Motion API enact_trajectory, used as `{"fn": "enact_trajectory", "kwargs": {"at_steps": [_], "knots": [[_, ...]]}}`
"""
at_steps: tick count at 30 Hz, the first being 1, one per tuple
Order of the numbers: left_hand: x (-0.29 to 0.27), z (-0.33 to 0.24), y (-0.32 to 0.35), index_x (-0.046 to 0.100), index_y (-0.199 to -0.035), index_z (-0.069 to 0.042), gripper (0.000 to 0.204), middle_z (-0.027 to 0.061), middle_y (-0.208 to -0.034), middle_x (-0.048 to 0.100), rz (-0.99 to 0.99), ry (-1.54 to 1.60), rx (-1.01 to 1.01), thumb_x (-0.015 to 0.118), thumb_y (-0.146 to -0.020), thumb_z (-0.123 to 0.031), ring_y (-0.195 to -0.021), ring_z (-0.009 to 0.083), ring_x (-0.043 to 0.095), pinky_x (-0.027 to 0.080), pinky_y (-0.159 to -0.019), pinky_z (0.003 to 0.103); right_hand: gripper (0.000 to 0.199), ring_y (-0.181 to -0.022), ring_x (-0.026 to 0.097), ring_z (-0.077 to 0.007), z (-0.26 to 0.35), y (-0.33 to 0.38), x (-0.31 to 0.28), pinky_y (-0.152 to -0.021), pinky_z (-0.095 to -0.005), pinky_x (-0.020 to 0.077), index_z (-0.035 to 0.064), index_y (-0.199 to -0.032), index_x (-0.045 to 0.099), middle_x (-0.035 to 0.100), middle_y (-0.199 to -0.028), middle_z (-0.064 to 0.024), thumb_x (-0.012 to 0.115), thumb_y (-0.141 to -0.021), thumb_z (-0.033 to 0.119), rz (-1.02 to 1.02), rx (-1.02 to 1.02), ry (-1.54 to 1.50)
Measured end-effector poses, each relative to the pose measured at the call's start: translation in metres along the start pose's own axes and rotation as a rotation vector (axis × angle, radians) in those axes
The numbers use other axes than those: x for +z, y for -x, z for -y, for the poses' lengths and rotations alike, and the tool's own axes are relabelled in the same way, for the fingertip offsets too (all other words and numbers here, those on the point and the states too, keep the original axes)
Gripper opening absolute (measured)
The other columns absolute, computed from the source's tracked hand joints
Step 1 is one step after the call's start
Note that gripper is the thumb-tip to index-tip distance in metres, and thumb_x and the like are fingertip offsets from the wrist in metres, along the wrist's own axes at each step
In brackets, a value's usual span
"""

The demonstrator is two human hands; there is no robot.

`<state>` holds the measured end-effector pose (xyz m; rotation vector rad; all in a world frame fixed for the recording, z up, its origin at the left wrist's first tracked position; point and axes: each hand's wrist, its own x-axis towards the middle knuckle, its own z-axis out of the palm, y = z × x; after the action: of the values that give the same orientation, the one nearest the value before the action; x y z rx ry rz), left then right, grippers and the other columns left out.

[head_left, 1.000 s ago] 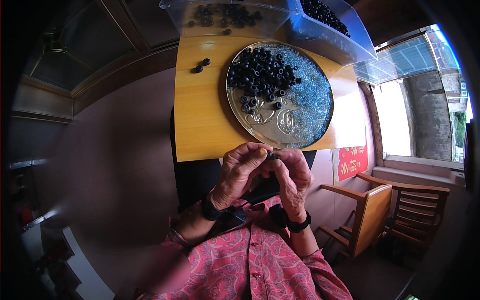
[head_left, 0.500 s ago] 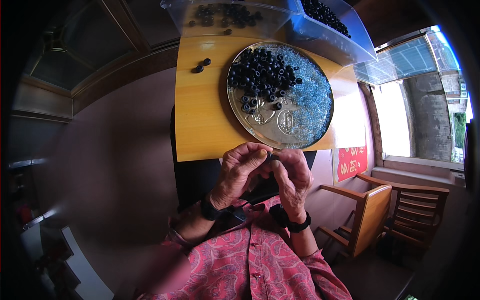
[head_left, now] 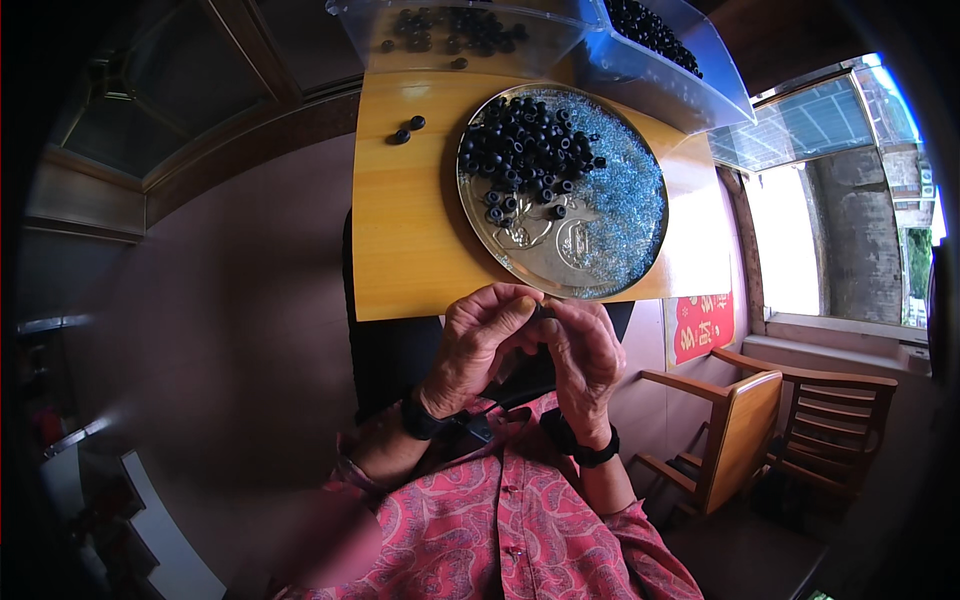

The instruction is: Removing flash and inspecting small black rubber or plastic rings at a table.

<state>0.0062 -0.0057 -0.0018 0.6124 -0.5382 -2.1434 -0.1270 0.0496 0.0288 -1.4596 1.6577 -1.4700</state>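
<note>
Where wrinkled fingertips meet: left hand (head_left: 478, 345) and right hand (head_left: 585, 352), grip pinched narrow around one small dark piece (head_left: 541, 311).

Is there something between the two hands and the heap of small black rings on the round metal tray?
Nothing visible. The left hand and right hand pinch a small dark piece just before the round metal tray; its near part lies bare up to the black rings.
</note>
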Motion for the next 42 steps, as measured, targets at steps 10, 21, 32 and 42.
{"fn": "enact_trajectory", "kwargs": {"at_steps": [10, 21, 32, 42], "knots": [[0.0013, -0.0023, 0.0002, 0.064, -0.112, -0.002, 0.021, 0.004, -0.09, 0.068, 0.014, 0.068, -0.061, 0.058, -0.099, -0.017, -0.074, 0.0092, 0.066, 0.055, -0.065, 0.023, 0.013, -0.088, 0.059, -0.009, 0.0018, 0.0055, 0.003, -0.077, -0.0229, 0.05, -0.002, -0.105, 0.062, 0.058, -0.102, -0.0032, 0.063, -0.093, 0.0, -0.031, 0.361, -0.481], [0.0007, -0.0011, -0.0017, 0.064, -0.111, -0.002, 0.021, 0.0037, -0.091, 0.068, 0.021, 0.09, -0.062, 0.058, -0.099, -0.018, -0.074, 0.0086, 0.065, 0.054, -0.064, 0.022, 0.012, -0.088, 0.06, -0.0091, 0.002, 0.0029, 0.0049, -0.078, -0.023, 0.0513, -0.002, -0.105, 0.061, 0.057, -0.103, -0.0026, 0.062, -0.093, 0.0, -0.027, 0.353, -0.541], [0.0031, -0.0011, -0.0015, 0.064, -0.111, -0.003, 0.019, 0.0042, -0.092, 0.068, 0.007, 0.073, -0.046, 0.058, -0.099, -0.016, -0.076, 0.0103, 0.065, 0.055, -0.068, 0.024, 0.01, -0.09, 0.057, -0.0089, -0.0042, 0.0028, 0.0036, -0.079, -0.0225, 0.0487, -0.0018, -0.103, 0.063, 0.055, -0.103, -0.0027, 0.062, -0.093, -0.001, -0.023, 0.306, -0.44], [-0.0011, 0.0034, -0.0003, 0.064, -0.113, -0.001, 0.02, 0.0069, -0.094, 0.069, 0.012, 0.099, -0.033, 0.057, -0.099, -0.014, -0.078, 0.0128, 0.067, 0.057, -0.071, 0.028, 0.013, -0.091, 0.057, -0.0112, -0.0034, 0.0026, 0.0047, -0.081, -0.0236, 0.0472, -0.0024, -0.103, 0.063, 0.056, -0.103, -0.0061, 0.064, -0.091, 0.0, -0.028, 0.195, -0.278]]}}
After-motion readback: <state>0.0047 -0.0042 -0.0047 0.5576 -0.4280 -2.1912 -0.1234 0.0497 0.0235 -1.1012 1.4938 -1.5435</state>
